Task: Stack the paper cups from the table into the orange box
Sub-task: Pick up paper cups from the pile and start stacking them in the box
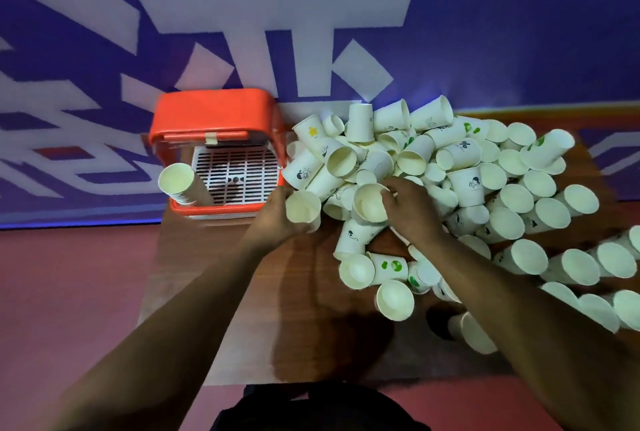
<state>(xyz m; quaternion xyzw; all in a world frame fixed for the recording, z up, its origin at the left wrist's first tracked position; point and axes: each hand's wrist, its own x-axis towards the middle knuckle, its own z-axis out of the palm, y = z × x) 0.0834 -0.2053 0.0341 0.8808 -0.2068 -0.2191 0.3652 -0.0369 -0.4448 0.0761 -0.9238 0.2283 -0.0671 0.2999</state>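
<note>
A big heap of white paper cups covers the right half of the wooden table. The orange box stands open at the table's far left, with a white slatted grid on its floor. A stack of nested cups leans in the box's left corner. My left hand grips one cup, mouth towards me, just right of the box's front corner. My right hand pinches the rim of another cup at the heap's near edge.
Loose cups lie on their sides along the table's near right. Bare wood shows between my forearms. Behind the table rises a purple wall with large white shapes. Red floor lies to the left.
</note>
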